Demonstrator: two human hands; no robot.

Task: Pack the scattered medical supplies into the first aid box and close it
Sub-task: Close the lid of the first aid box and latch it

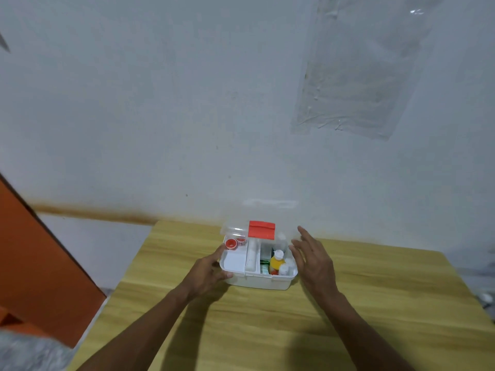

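Observation:
A white first aid box stands open on the wooden table, near the wall. Its clear lid with a red latch is tilted up at the back. Inside on the left lies a white tray with a small red-capped container. On the right a yellow bottle with a white cap stands among other supplies. My left hand rests against the box's left side. My right hand hovers by the box's right side, fingers spread, holding nothing.
A grey-white wall rises right behind the table, with a clear plastic sheet taped to it. An orange panel stands at the left, beside the table's left edge. Bare table top lies in front of the box and to its right.

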